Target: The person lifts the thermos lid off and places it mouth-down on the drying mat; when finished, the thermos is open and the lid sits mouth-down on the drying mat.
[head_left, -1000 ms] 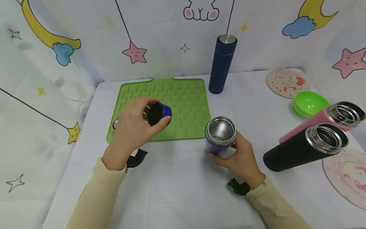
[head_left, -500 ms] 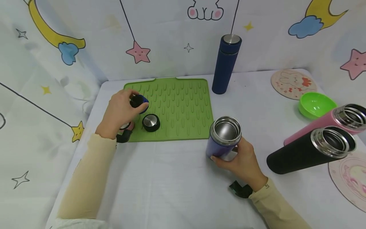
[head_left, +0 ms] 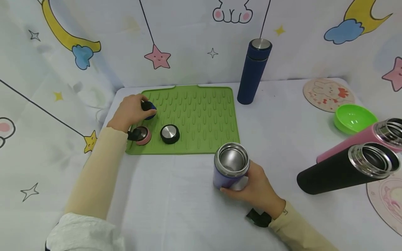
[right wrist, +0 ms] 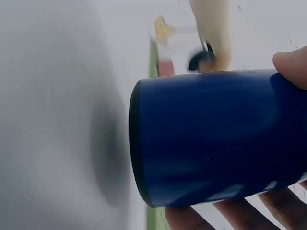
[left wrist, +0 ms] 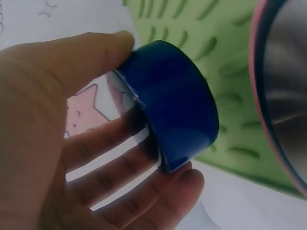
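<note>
My left hand [head_left: 128,111] pinches a blue bottle lid [left wrist: 177,105] between thumb and fingers, over the left end of the green mat [head_left: 207,120]. Below that hand on the mat lie a pink-rimmed lid [head_left: 144,136], partly covered by the wrist strap, and a black lid [head_left: 170,134] with a silver top. My right hand [head_left: 255,186] grips an uncapped bottle [right wrist: 216,136], purple-blue with a steel mouth, in front of the mat's right corner. In the right wrist view its base stands a little off the white table, with a shadow beneath.
A capped navy bottle [head_left: 255,73] stands behind the mat's right side. To the right are a black open bottle [head_left: 339,170], a pink open bottle [head_left: 351,141], a green bowl [head_left: 353,120], a rabbit coaster [head_left: 328,94] and a pink round mat [head_left: 381,202].
My left hand has carried the blue lid left and away, uncovering the black and pink-rimmed lids. My right hand has brought the uncapped bottle slightly left and nearer. The head view has shifted.
</note>
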`<action>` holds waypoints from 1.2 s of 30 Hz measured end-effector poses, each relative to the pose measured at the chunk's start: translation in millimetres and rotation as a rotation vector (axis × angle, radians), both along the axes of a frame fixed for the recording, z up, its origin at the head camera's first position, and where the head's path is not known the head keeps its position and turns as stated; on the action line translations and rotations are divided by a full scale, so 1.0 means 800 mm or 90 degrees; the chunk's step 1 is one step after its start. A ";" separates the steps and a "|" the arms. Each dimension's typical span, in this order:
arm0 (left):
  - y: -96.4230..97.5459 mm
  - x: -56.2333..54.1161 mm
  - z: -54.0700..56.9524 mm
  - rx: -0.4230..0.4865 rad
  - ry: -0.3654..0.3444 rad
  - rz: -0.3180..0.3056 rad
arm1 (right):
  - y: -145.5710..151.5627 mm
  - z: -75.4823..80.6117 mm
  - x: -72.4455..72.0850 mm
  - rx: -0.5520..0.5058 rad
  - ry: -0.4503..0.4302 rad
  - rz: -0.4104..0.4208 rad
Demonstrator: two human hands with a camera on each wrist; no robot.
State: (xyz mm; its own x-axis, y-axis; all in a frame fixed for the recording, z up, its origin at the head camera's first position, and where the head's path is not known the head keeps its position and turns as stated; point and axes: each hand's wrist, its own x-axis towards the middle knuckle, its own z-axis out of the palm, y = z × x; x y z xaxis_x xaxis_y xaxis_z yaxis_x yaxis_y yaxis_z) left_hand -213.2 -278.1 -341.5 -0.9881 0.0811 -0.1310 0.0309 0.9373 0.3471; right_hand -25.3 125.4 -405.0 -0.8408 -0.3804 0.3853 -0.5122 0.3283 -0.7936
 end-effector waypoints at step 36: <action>-0.013 -0.040 -0.017 -0.060 -0.092 -0.009 | -0.126 -0.007 0.022 0.065 0.049 0.338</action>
